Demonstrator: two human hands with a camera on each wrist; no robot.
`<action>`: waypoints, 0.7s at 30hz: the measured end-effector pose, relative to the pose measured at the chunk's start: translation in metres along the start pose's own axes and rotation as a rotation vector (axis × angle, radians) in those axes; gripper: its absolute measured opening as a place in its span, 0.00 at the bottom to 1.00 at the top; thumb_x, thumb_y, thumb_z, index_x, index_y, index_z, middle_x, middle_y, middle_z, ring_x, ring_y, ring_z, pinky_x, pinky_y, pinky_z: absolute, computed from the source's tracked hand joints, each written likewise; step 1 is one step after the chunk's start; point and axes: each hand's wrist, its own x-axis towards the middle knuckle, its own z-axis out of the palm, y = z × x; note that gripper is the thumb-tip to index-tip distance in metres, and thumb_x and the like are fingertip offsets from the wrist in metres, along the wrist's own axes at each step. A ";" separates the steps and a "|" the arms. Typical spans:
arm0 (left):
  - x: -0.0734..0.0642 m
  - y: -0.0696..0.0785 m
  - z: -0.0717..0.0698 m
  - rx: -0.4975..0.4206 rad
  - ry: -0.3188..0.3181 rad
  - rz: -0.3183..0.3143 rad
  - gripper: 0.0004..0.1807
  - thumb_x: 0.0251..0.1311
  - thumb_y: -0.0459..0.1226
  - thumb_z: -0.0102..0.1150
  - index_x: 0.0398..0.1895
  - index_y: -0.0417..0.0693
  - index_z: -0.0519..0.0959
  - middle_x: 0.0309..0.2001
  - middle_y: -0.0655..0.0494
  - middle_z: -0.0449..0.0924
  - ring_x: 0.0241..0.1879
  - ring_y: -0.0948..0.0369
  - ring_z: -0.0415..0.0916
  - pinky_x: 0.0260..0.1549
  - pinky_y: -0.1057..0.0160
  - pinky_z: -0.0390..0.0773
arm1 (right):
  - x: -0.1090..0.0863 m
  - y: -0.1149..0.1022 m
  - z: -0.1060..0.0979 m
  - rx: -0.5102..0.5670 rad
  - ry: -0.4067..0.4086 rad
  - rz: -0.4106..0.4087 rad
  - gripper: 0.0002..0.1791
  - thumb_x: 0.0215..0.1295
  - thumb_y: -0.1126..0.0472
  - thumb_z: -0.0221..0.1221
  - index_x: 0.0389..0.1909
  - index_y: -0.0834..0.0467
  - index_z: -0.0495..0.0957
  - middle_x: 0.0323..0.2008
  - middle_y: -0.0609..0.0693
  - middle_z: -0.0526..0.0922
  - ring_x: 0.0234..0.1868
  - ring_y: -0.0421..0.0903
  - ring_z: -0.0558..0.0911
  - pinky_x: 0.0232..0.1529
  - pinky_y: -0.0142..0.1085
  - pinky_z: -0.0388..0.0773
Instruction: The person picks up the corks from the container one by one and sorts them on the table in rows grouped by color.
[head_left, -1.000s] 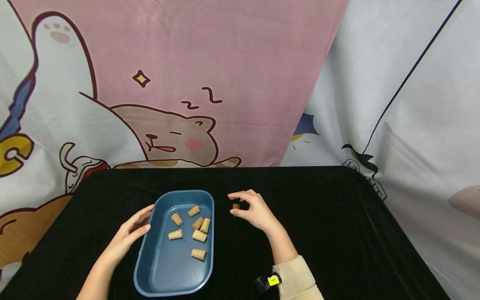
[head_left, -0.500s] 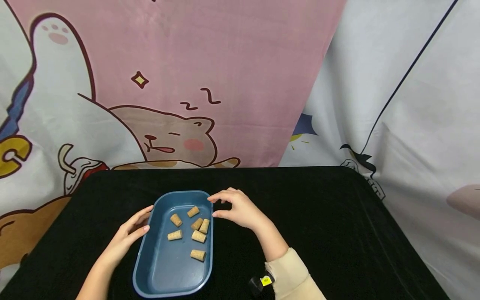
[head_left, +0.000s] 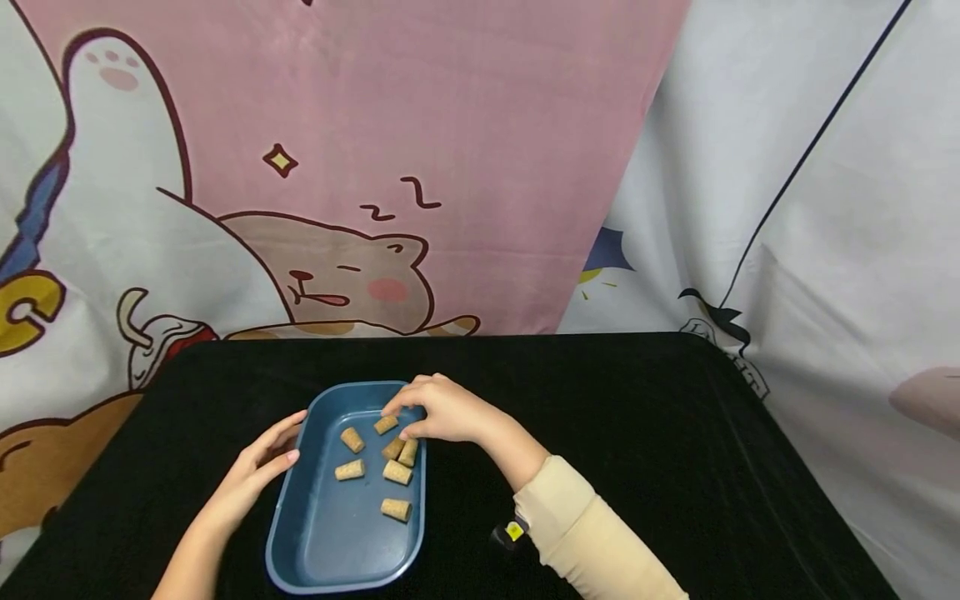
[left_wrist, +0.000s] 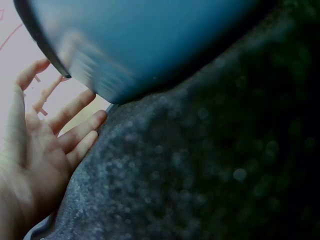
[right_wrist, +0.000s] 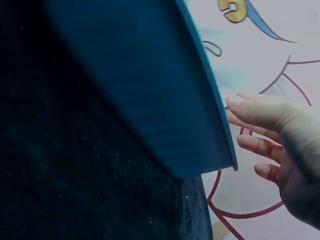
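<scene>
A blue rectangular tray (head_left: 311, 533) lies on the black cloth with several corks in it. My left hand (head_left: 255, 467) is at its left side, fingertips at the rim and thumb apart. In the left wrist view, the loosely spread left fingers (left_wrist: 75, 107) meet the tray's outer wall. My right hand (head_left: 446, 412) reaches over the far right rim, thumb and forefinger apart. Its forefinger is right above the farthest cork (head_left: 386, 424), and its thumb is close to a cork pair (head_left: 407, 452). Nothing shows between the right fingers (right_wrist: 257, 145) in the right wrist view.
Other corks lie at the tray's left (head_left: 349, 470), middle (head_left: 397, 472) and near right (head_left: 395, 510). The black cloth (head_left: 637, 467) stretches right of the tray. Behind the table hangs a printed curtain (head_left: 510, 167).
My right hand has moved left from beside the tray to over its far right corner. A cork seen earlier between its thumb and fingers no longer shows. The left hand and tray stay put.
</scene>
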 end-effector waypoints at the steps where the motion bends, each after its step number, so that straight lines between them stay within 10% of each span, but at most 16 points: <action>1: 0.000 0.000 0.000 0.001 0.002 0.000 0.28 0.72 0.37 0.45 0.73 0.45 0.56 0.64 0.36 0.65 0.53 0.72 0.69 0.46 0.63 0.74 | 0.003 0.000 0.000 -0.001 -0.016 -0.004 0.19 0.59 0.57 0.66 0.52 0.50 0.81 0.49 0.41 0.81 0.50 0.37 0.73 0.54 0.33 0.66; 21: 0.000 -0.001 0.000 0.002 0.004 0.023 0.27 0.72 0.36 0.45 0.72 0.44 0.57 0.65 0.35 0.63 0.54 0.74 0.68 0.46 0.65 0.73 | 0.042 -0.008 0.013 -0.026 -0.349 0.103 0.14 0.57 0.65 0.67 0.43 0.49 0.85 0.38 0.38 0.82 0.44 0.37 0.76 0.47 0.28 0.70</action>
